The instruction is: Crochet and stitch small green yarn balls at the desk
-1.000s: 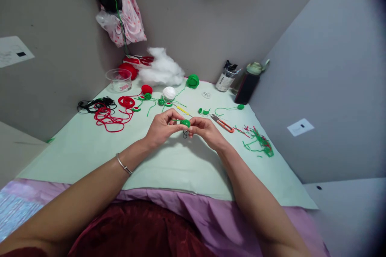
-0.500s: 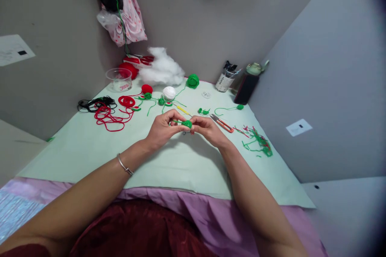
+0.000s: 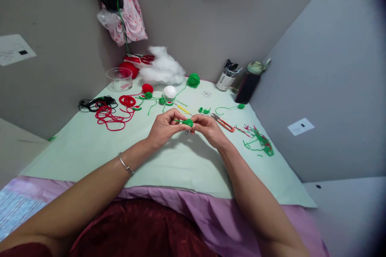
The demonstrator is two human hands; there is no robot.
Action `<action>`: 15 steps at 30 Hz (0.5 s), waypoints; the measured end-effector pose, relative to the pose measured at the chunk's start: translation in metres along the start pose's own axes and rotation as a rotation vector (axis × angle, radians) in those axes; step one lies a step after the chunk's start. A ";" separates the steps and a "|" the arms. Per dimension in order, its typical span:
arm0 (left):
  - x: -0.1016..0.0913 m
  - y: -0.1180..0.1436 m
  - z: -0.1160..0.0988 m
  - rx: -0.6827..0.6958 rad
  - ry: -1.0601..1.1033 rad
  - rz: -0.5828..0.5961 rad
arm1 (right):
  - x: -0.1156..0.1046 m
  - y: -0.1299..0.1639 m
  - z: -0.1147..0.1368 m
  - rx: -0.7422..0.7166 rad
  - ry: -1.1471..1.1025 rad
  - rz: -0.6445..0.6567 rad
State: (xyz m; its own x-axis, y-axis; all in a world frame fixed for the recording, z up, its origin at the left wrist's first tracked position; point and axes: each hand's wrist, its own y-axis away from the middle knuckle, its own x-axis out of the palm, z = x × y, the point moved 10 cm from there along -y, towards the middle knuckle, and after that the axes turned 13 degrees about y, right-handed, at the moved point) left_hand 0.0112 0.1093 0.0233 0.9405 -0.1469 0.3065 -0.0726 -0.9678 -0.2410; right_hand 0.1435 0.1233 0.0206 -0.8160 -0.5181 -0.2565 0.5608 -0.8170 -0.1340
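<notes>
Head view: left hand (image 3: 164,127) and right hand (image 3: 208,127), each grip pinching one small green crochet piece (image 3: 188,122) above desk (image 3: 169,160); scissors (image 3: 222,122) nearby.

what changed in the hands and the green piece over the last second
Very little. Both hands, left hand and right hand, kept pinching the small green crocheted piece between their fingers, shifting it only slightly to the right and a touch upward. Nothing was picked up or let go. The orange-handled thread snips, red yarn tangle and white yarn ball lie where they were.
</notes>
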 end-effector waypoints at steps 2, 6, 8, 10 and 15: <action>-0.001 -0.001 -0.001 0.025 -0.018 -0.006 | 0.001 -0.001 -0.002 0.010 -0.014 -0.012; 0.001 -0.001 -0.006 0.120 -0.091 0.035 | 0.007 -0.002 -0.008 0.089 -0.080 0.003; 0.005 -0.001 -0.008 0.179 -0.146 0.075 | 0.013 -0.001 -0.016 0.184 -0.148 0.027; 0.007 -0.001 -0.007 0.204 -0.201 0.108 | 0.019 0.001 -0.023 0.281 -0.238 0.052; 0.006 -0.004 0.000 0.195 -0.203 0.134 | 0.025 0.004 -0.025 0.358 -0.447 0.039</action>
State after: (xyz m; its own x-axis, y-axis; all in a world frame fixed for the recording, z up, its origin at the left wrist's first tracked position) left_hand 0.0173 0.1119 0.0264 0.9754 -0.2076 0.0744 -0.1538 -0.8822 -0.4450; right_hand 0.1294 0.1134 -0.0105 -0.8190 -0.5429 0.1854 0.5731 -0.7893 0.2203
